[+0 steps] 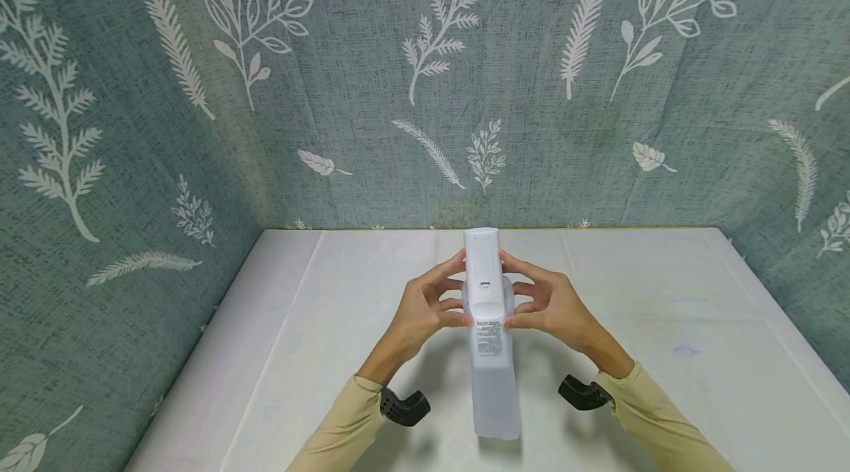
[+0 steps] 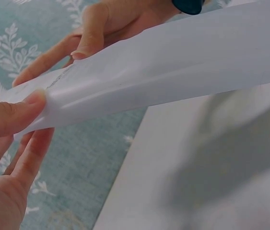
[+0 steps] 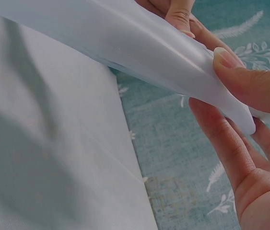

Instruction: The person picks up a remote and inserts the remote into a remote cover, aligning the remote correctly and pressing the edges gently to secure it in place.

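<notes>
Between both hands is a long white plastic device (image 1: pixel 488 287), held above the table. Its far end is a smooth white body with a small slot, grey printed text sits near the middle, and a paler, translucent-looking section (image 1: pixel 494 391) extends toward me. My left hand (image 1: pixel 432 302) grips its left side, thumb on the near face. From the other side my right hand (image 1: pixel 541 306) grips it likewise, thumb by the printed text. In the left wrist view the pale section (image 2: pixel 139 72) runs off to the right; the right wrist view shows the same smooth surface (image 3: pixel 125 38). Its exact kind is unclear.
A white-covered table (image 1: pixel 332 354) lies below the hands, with shadows on it. Green-grey leaf-patterned cloth (image 1: pixel 372 88) hangs behind and at both sides. A black wrist mount (image 1: pixel 405 407) is on the left forearm and another black mount (image 1: pixel 584 392) on the right.
</notes>
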### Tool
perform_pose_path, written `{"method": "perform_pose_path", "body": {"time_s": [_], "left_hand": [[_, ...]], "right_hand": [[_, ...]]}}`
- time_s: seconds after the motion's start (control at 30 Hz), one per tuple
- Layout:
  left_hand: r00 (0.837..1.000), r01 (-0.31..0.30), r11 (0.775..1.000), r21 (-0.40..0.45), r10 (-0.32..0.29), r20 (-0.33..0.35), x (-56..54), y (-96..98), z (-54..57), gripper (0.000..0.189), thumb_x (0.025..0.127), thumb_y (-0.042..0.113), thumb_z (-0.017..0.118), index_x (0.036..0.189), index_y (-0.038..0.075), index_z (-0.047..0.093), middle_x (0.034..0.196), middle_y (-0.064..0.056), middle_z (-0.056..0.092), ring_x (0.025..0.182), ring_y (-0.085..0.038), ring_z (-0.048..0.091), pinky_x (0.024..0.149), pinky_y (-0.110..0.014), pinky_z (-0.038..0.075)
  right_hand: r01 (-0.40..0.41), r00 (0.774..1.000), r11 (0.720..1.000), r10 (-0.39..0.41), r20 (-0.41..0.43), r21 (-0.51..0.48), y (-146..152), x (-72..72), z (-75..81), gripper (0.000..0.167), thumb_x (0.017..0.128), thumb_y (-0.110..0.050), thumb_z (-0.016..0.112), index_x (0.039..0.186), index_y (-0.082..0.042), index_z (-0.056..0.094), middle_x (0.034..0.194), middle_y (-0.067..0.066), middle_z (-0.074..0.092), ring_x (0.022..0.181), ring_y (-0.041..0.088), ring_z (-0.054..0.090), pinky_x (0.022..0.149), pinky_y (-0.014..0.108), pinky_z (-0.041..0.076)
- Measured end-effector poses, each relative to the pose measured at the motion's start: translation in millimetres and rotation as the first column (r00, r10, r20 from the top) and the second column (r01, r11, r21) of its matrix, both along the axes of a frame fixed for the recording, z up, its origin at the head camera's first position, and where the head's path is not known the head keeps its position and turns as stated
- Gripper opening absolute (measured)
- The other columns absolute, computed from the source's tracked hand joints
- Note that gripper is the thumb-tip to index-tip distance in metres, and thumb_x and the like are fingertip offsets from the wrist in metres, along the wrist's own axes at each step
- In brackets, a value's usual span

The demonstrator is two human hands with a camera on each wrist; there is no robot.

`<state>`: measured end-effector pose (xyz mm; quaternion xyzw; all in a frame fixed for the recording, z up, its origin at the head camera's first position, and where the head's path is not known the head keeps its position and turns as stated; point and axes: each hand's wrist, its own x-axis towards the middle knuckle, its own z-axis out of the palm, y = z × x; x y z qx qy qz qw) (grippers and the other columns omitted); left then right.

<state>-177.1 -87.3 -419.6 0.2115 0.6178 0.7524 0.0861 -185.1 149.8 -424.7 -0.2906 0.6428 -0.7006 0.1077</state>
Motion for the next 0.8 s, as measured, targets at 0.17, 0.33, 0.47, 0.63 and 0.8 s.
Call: {"method": "perform_pose_path", "body": {"time_s": [0.17,0.33,0.47,0.63,0.8], "left_hand": [[1.000,0.000,1.000,0.012,0.000,0.013,0.1,0.4,-0.1,0.090,0.065,-0.026,0.070,0.141,0.016,0.046,0.137,-0.011,0.047,0.113,-0.044,0.048,0.087,-0.047,0.053],[1.000,-0.002,1.000,0.016,0.002,0.017,-0.2,0.7,-0.4,0.089,0.065,-0.026,0.070,0.141,0.015,0.046,0.137,-0.012,0.048,0.112,-0.040,0.050,0.085,-0.041,0.055],[1.000,-0.005,1.000,0.016,0.005,0.022,-0.1,0.5,0.0,0.089,0.065,-0.025,0.070,0.141,0.015,0.047,0.136,-0.012,0.048,0.110,-0.038,0.052,0.084,-0.040,0.055],[1.000,-0.009,1.000,0.022,0.009,0.024,0.0,0.4,0.4,0.088,0.065,-0.025,0.070,0.140,0.014,0.047,0.136,-0.012,0.049,0.110,-0.042,0.051,0.085,-0.041,0.055],[1.000,-0.010,1.000,0.024,0.009,0.021,0.1,0.5,0.5,0.088,0.065,-0.025,0.071,0.140,0.014,0.048,0.136,-0.012,0.049,0.110,-0.041,0.051,0.085,-0.041,0.055]], "right_hand": [[-0.007,1.000,1.000,0.007,-0.003,-0.009,0.5,-0.3,-1.0,0.089,0.071,0.012,0.075,0.148,-0.006,0.032,0.142,0.021,0.037,0.107,0.029,0.059,0.076,0.044,0.057],[-0.005,1.000,1.000,0.005,-0.014,-0.004,1.3,-0.8,-1.7,0.089,0.071,0.012,0.075,0.147,-0.006,0.032,0.142,0.021,0.037,0.107,0.028,0.059,0.076,0.043,0.057],[-0.006,1.000,1.000,0.006,-0.019,-0.004,1.5,-0.8,-1.5,0.089,0.071,0.012,0.075,0.147,-0.005,0.032,0.141,0.020,0.038,0.106,0.029,0.059,0.076,0.043,0.057],[-0.006,1.000,1.000,0.005,-0.019,-0.006,1.3,-0.3,-0.9,0.089,0.071,0.012,0.075,0.147,-0.004,0.032,0.141,0.020,0.038,0.106,0.028,0.059,0.076,0.043,0.057],[-0.002,1.000,1.000,0.002,-0.008,-0.009,0.9,0.5,-0.5,0.089,0.071,0.012,0.075,0.147,-0.004,0.032,0.142,0.019,0.038,0.106,0.028,0.059,0.076,0.043,0.057]]}}
